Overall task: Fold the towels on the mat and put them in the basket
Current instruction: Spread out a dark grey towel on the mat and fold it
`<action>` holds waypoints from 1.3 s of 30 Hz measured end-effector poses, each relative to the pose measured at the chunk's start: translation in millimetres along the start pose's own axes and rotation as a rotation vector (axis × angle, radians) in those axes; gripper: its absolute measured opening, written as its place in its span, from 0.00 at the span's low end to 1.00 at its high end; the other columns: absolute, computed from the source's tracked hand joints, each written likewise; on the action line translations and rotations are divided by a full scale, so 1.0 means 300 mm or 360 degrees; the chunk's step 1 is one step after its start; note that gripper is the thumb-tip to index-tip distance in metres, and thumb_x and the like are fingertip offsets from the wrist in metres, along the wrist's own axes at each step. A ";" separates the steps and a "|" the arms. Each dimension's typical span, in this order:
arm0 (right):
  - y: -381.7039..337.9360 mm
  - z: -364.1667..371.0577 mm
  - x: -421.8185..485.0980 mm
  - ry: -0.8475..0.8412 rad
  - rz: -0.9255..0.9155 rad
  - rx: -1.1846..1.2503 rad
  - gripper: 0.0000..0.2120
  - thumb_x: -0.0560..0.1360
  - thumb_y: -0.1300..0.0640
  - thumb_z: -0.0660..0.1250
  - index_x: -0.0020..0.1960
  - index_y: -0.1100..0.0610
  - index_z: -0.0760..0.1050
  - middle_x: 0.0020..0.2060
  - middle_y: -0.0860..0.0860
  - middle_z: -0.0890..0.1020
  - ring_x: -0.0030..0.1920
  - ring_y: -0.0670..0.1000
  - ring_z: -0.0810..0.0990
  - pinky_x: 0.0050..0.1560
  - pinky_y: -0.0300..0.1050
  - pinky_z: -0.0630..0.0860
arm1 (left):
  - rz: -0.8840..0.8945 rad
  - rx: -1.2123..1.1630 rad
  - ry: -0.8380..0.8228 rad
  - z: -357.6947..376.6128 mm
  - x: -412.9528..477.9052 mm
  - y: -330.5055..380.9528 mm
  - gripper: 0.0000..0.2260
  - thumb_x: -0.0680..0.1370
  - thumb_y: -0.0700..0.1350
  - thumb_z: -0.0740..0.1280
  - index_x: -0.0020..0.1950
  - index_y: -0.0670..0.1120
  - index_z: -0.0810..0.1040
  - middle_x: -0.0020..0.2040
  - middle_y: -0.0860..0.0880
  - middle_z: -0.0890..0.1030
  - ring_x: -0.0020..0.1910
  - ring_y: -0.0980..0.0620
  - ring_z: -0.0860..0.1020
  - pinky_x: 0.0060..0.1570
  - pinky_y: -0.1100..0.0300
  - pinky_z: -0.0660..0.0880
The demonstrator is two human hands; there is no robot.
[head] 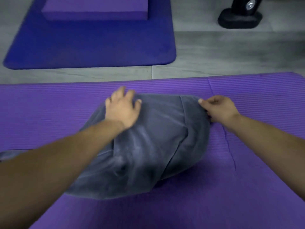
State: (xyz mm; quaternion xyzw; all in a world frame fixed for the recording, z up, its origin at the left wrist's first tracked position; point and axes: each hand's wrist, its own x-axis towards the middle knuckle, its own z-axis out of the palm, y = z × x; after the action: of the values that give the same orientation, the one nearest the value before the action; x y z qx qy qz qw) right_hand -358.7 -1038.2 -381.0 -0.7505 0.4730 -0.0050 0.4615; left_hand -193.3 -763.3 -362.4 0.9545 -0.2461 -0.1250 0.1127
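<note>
A grey towel [153, 142] lies spread and rumpled on the ribbed purple mat [255, 179], with one layer folded over along its right side. My left hand [123, 107] rests flat on the towel's far left corner, fingers spread. My right hand [217, 109] pinches the towel's far right corner between thumb and curled fingers. No basket is in view.
A dark blue mat [92, 47] lies on the grey floor beyond, with a purple foam block [97, 9] on it. A black stand base [240, 19] sits at the far right. A strip of grey cloth [9, 154] shows at the left edge.
</note>
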 end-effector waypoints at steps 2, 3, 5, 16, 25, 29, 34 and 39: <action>0.039 0.008 -0.048 0.0093 0.0020 -0.0143 0.28 0.67 0.34 0.73 0.39 0.61 0.77 0.33 0.59 0.82 0.36 0.59 0.83 0.42 0.58 0.83 | 0.0123 0.0011 -0.0165 0.059 -0.088 0.058 0.23 0.83 0.61 0.55 0.75 0.54 0.68 0.80 0.45 0.62 0.78 0.43 0.60 0.75 0.43 0.57; 0.052 0.011 -0.078 0.0125 0.0094 -0.0089 0.30 0.65 0.31 0.72 0.41 0.61 0.78 0.35 0.59 0.83 0.37 0.60 0.84 0.40 0.59 0.83 | 0.0117 -0.0001 -0.0241 0.082 -0.119 0.079 0.24 0.83 0.62 0.54 0.76 0.55 0.67 0.81 0.45 0.60 0.79 0.44 0.57 0.77 0.42 0.54; 0.069 0.021 -0.153 0.0079 0.0282 0.0157 0.26 0.69 0.35 0.74 0.46 0.59 0.79 0.38 0.57 0.83 0.37 0.58 0.85 0.34 0.56 0.84 | 0.0048 -0.0041 -0.0380 0.115 -0.149 0.104 0.26 0.83 0.65 0.51 0.79 0.57 0.62 0.83 0.46 0.51 0.82 0.46 0.48 0.79 0.39 0.47; 0.198 0.128 -0.265 0.0282 0.0172 0.0739 0.16 0.71 0.35 0.63 0.40 0.48 0.69 0.34 0.49 0.72 0.38 0.52 0.72 0.44 0.61 0.79 | -0.0074 -0.0074 -0.0452 0.187 -0.162 0.149 0.30 0.82 0.68 0.43 0.83 0.61 0.49 0.83 0.51 0.35 0.80 0.50 0.30 0.74 0.35 0.30; 0.215 0.009 -0.204 0.0254 0.0163 0.0252 0.18 0.77 0.44 0.70 0.43 0.59 0.77 0.37 0.52 0.81 0.42 0.56 0.80 0.44 0.46 0.72 | -0.0072 -0.0047 -0.0482 0.200 -0.164 0.144 0.31 0.81 0.69 0.42 0.83 0.61 0.45 0.82 0.53 0.31 0.78 0.51 0.26 0.74 0.35 0.28; 0.249 0.013 -0.294 -0.0017 0.0309 0.0689 0.35 0.63 0.31 0.73 0.46 0.64 0.80 0.43 0.58 0.87 0.46 0.62 0.85 0.50 0.58 0.80 | -0.0068 -0.0003 -0.0480 0.211 -0.164 0.143 0.31 0.80 0.69 0.41 0.83 0.62 0.42 0.81 0.53 0.29 0.77 0.50 0.25 0.73 0.34 0.28; 0.302 0.019 -0.387 -0.0156 0.0124 0.0619 0.24 0.67 0.40 0.70 0.39 0.64 0.74 0.32 0.56 0.77 0.36 0.54 0.73 0.40 0.54 0.70 | -0.0073 0.0039 -0.0482 0.220 -0.163 0.144 0.31 0.80 0.69 0.40 0.82 0.62 0.40 0.80 0.52 0.28 0.77 0.50 0.25 0.73 0.34 0.28; 0.290 0.016 -0.394 0.0092 -0.0049 0.0771 0.09 0.82 0.47 0.64 0.46 0.51 0.75 0.39 0.50 0.83 0.42 0.48 0.80 0.46 0.52 0.78 | -0.0086 0.0059 -0.0464 0.226 -0.161 0.147 0.31 0.80 0.69 0.41 0.82 0.62 0.40 0.81 0.52 0.28 0.77 0.50 0.25 0.73 0.33 0.29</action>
State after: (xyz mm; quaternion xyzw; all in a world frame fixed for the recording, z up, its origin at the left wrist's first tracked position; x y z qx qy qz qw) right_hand -483.2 -961.5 -393.7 -0.6246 0.4596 -0.1468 0.6141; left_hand -273.7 -787.4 -405.4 0.9345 -0.2362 -0.2607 0.0549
